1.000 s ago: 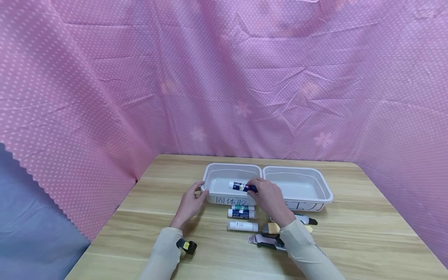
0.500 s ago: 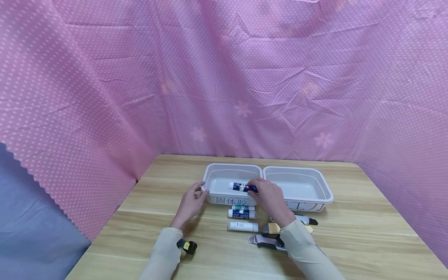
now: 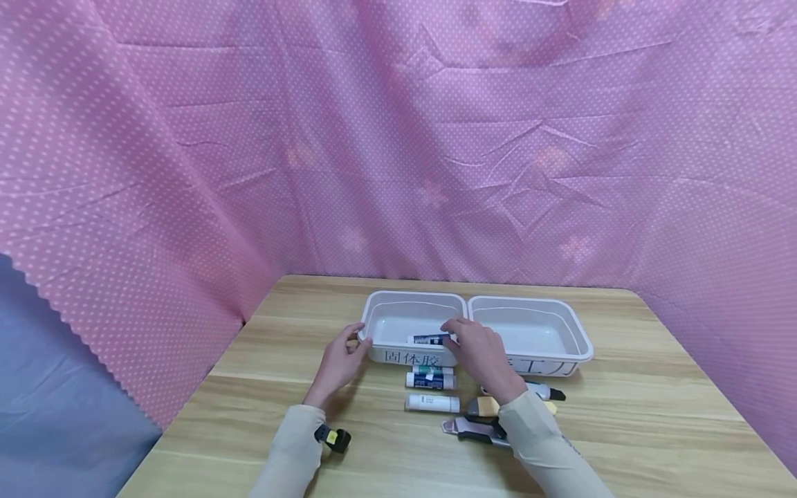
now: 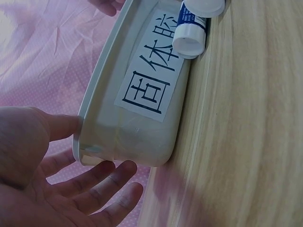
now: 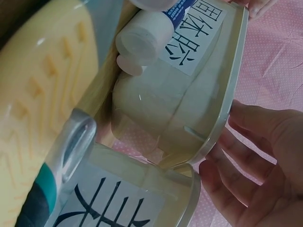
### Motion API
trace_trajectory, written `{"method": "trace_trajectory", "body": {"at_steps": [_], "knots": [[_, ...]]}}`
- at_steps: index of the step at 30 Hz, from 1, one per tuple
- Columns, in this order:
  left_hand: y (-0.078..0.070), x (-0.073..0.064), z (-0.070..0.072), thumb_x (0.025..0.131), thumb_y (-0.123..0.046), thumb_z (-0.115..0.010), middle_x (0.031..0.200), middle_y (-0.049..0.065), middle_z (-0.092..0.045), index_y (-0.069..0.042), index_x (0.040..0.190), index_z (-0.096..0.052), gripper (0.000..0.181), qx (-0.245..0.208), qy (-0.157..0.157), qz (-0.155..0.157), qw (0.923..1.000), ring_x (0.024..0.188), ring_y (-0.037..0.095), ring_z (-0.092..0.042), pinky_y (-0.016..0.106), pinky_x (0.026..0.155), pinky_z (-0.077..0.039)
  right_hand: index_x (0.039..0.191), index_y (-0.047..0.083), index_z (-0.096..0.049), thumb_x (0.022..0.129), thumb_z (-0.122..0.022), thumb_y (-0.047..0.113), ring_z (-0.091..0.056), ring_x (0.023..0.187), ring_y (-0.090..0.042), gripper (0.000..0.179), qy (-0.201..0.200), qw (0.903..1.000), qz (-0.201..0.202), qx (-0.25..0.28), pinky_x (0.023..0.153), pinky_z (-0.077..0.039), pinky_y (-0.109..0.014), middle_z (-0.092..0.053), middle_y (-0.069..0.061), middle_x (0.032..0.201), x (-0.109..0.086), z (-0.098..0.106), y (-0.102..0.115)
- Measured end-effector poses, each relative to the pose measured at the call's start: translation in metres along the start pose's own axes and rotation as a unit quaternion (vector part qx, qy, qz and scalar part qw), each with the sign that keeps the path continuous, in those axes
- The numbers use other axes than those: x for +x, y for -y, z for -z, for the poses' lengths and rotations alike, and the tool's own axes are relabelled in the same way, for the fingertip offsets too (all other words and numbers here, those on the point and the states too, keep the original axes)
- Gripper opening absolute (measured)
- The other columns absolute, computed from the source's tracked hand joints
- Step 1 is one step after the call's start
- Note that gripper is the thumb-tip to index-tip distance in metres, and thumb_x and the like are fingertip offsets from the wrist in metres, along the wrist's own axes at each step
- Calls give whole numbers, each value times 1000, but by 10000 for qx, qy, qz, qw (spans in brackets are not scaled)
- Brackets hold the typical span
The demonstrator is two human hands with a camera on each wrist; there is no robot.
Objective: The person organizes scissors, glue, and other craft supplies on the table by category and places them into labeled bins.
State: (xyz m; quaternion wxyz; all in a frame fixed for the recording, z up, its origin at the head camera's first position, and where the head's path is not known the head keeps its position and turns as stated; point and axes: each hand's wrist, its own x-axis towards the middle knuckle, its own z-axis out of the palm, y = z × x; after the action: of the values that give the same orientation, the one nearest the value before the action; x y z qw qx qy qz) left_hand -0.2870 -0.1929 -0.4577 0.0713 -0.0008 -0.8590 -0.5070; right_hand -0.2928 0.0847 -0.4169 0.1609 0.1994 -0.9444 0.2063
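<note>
Inside the left white plastic bin (image 3: 378, 354) lies a blue glue stick with a white end (image 3: 426, 339), low behind the front wall. Just at its right end is my right hand (image 3: 479, 351), thumb and index finger spread apart, reaching over the rim. The right wrist view shows this hand's fingers loosely extended beside the rim. My left hand (image 3: 339, 360) holds the same bin by its left end. In the left wrist view, the thumb lies at the rim and the fingers (image 4: 106, 182) sit against the end wall.
A second white bin (image 3: 575, 365) stands against the first on the right. In front lie a green glue stick (image 3: 431, 370), a blue one (image 3: 429, 381) and a white one (image 3: 432, 403). Utility knives, one yellow (image 3: 483, 407) and one grey (image 3: 473, 429), lie under my right forearm.
The blue glue stick has dropped from my right hand's grasp to a lower place in the left bin. The right fingers have parted. My left hand stays still.
</note>
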Motion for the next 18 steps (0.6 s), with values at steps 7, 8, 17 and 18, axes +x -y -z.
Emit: {"method": "trace_trajectory", "body": {"at_steps": [7,8,17,18], "knots": [[1,0,0,104,-25,-61,141,22,-58,-10,150,-49,51,51,-50,-27,10000,117,35,-66,47,97,-57,114,17,-76,93,-77,17,-70,82,-18,21,67,10000,28,-45,69,-60,-36,-77,-3,108,-1,0,0],[1,0,0,104,-26,-61,141,22,-58,-10,150,-49,50,56,-57,-11,10000,117,35,-66,47,97,-57,114,17,-76,93,-77,17,-70,83,-18,21,76,9999,38,-53,69,-60,-36,-77,-3,108,-1,0,-1],[-2,-1,0,103,-24,-61,140,23,-58,-8,150,-48,51,32,-59,-46,10000,117,36,-66,47,97,-57,117,16,-75,92,-78,20,-70,84,-18,25,148,9995,276,-42,69,-60,-34,-76,-5,109,0,0,-3],[-2,-1,0,103,-24,-61,140,23,-58,-8,150,-49,51,33,-64,-48,10000,117,36,-66,47,97,-57,117,16,-74,92,-78,21,-70,84,-17,26,152,9994,313,-53,69,-60,-34,-76,-5,109,0,0,-3]]}}
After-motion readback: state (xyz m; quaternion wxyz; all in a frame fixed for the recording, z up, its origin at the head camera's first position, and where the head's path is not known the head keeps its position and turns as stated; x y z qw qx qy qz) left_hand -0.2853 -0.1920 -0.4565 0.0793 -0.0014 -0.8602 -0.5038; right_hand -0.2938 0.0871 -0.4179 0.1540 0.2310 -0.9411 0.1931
